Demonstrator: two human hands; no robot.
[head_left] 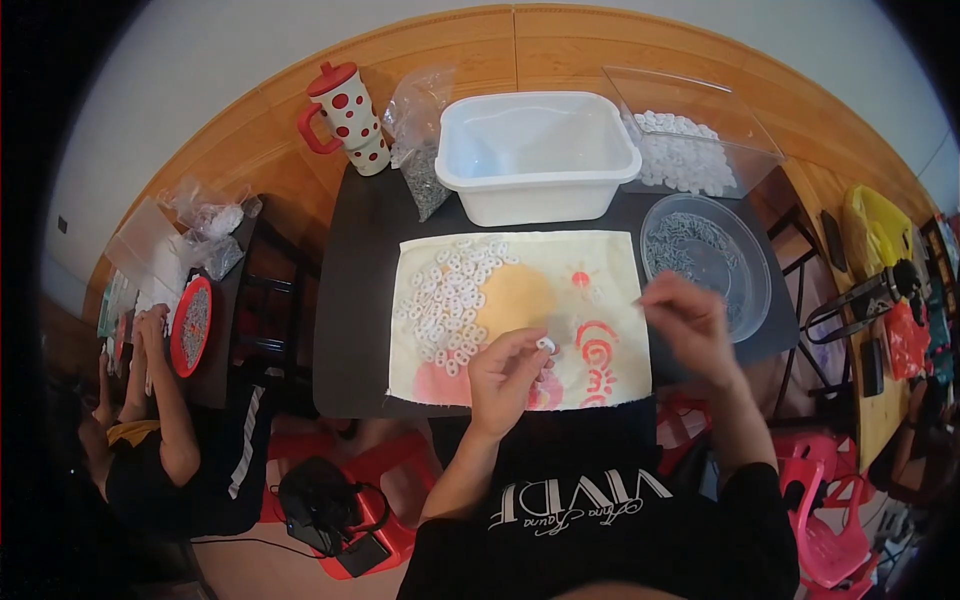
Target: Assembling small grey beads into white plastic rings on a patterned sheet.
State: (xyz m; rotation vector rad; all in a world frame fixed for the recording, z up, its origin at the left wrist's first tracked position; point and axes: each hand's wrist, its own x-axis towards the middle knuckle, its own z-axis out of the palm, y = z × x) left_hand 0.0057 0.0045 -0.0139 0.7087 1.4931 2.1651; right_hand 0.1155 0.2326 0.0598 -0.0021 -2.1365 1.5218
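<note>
My left hand (pixel 508 382) is closed in a pinch on a small white plastic piece (pixel 546 344), held above the lower middle of the cream cloth (pixel 615 255). Just past the cloth's right edge hovers my right hand (pixel 690 325), its fingers drawn together near the clear round bowl (pixel 757 300). Whatever is between those fingertips is too small to make out. Many loose grey metal nails or screws (pixel 685 243) lie in that bowl. A heap of white plastic pieces with holes (pixel 445 300) is spread over the cloth's left side.
At the back stands a white tub (pixel 540 183), with a bag of grey hardware (pixel 425 175) and a spotted tumbler (pixel 350 120) to its left. A clear bin of white pieces (pixel 685 155) is at the back right. Another person's arms (pixel 165 370) work beside a red tray (pixel 192 325).
</note>
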